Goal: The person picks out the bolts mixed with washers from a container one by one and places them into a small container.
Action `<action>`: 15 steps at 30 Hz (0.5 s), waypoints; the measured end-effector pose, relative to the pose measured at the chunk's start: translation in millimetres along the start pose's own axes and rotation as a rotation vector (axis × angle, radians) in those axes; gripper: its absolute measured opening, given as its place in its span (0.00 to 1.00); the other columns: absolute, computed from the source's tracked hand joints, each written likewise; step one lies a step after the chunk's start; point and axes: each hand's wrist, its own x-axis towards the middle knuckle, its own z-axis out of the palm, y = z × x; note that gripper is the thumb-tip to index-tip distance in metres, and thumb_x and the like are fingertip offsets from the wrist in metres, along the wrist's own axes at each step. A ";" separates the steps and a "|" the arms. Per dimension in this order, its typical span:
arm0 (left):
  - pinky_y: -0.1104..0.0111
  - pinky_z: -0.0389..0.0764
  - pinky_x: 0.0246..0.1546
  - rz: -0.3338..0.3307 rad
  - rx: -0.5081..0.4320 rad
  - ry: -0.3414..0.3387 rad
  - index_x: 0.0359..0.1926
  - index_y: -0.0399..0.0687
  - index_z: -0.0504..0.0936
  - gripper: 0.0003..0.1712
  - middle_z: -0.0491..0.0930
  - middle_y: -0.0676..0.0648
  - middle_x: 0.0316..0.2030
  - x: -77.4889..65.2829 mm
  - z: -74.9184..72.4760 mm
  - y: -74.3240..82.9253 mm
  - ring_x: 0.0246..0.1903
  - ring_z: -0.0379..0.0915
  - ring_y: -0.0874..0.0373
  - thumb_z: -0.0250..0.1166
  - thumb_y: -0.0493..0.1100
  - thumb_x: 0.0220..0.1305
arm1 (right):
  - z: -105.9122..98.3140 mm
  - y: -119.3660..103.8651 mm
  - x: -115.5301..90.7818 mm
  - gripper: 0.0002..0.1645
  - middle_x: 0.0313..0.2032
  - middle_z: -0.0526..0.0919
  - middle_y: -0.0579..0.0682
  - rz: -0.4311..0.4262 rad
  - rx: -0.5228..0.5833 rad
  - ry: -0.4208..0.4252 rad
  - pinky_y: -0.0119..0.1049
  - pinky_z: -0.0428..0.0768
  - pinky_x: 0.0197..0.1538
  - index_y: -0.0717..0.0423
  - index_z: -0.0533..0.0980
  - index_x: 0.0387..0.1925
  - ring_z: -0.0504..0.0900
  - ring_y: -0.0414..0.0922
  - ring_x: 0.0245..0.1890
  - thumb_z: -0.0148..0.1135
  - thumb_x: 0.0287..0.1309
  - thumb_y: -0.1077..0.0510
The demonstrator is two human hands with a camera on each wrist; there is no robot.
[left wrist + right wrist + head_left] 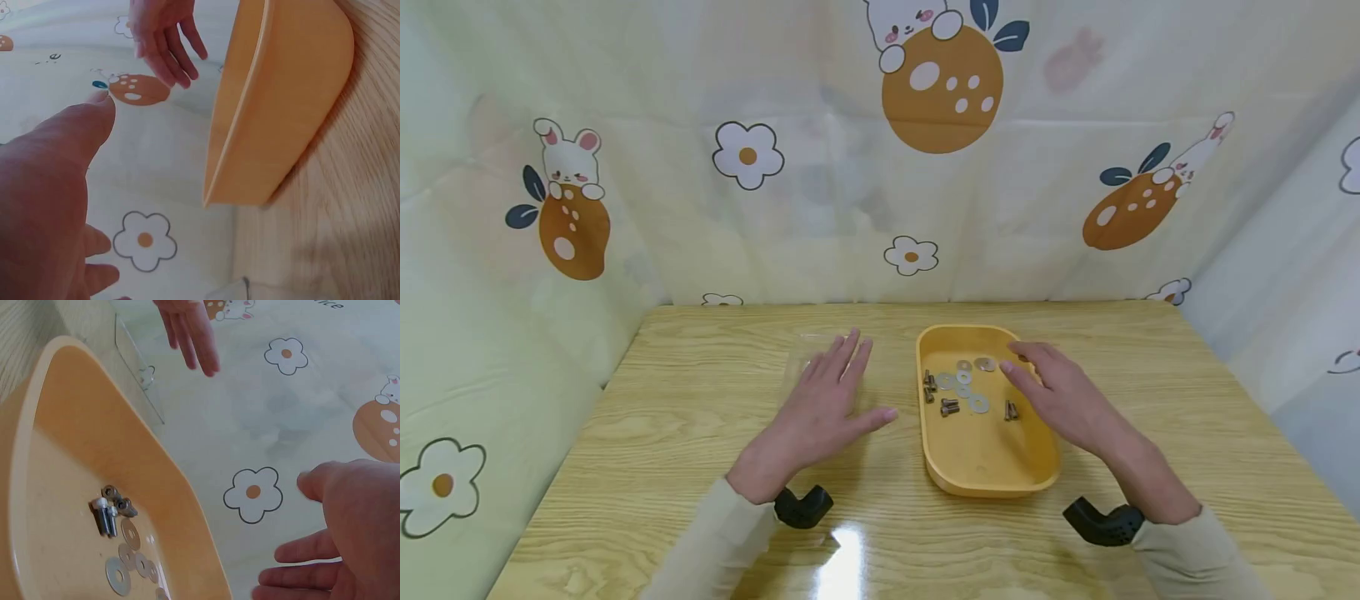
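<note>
Yellow tray (992,467) right of centre holds small washers (967,380) and bolts (948,407), hard, slippery, I'd pinch them by edges; right hand (1063,398) hovers flat-fingered above, left hand (820,412) flat on table (685,433).

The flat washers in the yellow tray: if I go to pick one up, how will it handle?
The washers look thin and lie flat on the yellow tray's smooth floor, so one would probably slide rather than lift cleanly. Several overlap, so neighbours may shift together. They look like metal, so probably stiff and not fragile.
</note>
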 end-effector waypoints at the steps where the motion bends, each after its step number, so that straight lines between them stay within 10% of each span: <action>1: 0.50 0.41 0.78 0.007 -0.008 0.001 0.80 0.49 0.39 0.56 0.36 0.46 0.80 1.0 0.7 1.5 0.79 0.30 0.49 0.51 0.73 0.67 | 0.9 -0.4 0.7 0.37 0.66 0.69 0.67 -0.011 0.014 0.007 0.63 0.72 0.62 0.66 0.65 0.68 0.71 0.65 0.63 0.42 0.76 0.40; 15: 0.54 0.43 0.78 0.055 -0.058 -0.009 0.79 0.43 0.40 0.58 0.36 0.46 0.80 11.3 19.1 15.9 0.79 0.32 0.51 0.51 0.74 0.66 | 16.6 6.0 13.8 0.14 0.42 0.86 0.54 -0.069 0.057 -0.036 0.36 0.80 0.38 0.57 0.82 0.48 0.82 0.45 0.41 0.53 0.73 0.57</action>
